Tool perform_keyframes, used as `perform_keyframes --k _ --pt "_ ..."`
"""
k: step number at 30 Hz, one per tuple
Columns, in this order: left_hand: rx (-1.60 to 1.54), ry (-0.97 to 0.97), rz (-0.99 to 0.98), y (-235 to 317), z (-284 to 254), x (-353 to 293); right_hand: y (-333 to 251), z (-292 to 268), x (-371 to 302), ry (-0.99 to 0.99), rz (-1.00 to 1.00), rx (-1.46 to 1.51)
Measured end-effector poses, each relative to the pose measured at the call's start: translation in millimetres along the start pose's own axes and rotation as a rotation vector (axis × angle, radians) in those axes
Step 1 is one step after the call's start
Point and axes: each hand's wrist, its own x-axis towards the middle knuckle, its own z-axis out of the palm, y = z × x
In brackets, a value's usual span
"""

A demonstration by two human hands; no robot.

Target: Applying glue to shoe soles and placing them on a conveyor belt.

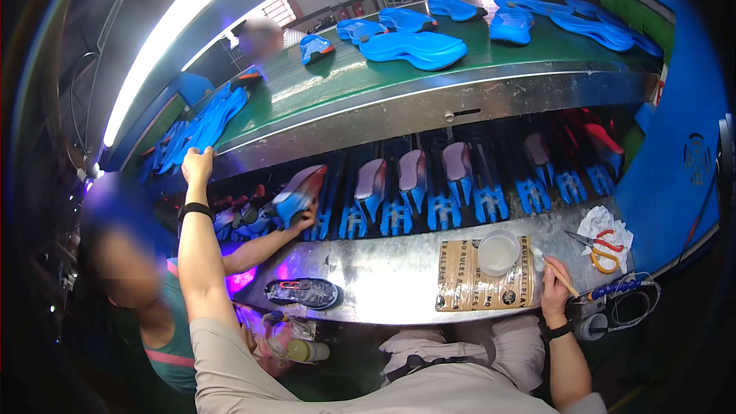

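Observation:
My left hand (197,165) is stretched out to the upper left, fingers closed on the near end of a blue shoe sole (208,124). That sole lies against several others at the left end of the green conveyor belt (307,100). Low on the right, my right hand (555,285) grips a brush (561,276) by its wooden handle, the pale tip pointing up and left. Beside the tip, a translucent tub (498,253) sits on a brown printed paper sheet (454,284).
A co-worker's hand (305,218) touches a blue-and-red shoe sole (300,193) on the lower rack. More soles stand on blue holders (443,213). A dark shoe (303,293), red-orange pliers (602,242) and crumpled white paper (609,224) lie on the metal bench (376,276).

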Motion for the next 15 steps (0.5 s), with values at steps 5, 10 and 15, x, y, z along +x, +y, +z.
perform_keyframes --k 5,10,15 --pt "-0.040 0.079 0.076 23.1 -17.0 -12.8 -1.9 -1.6 -2.6 0.007 0.009 0.000" --pt "-0.118 0.048 0.128 16.8 -15.1 -11.5 -3.9 4.3 2.7 0.022 -0.004 0.038" --pt "-0.567 -0.134 -0.016 10.5 -13.3 -20.2 -7.8 2.9 4.5 0.009 -0.053 0.002"
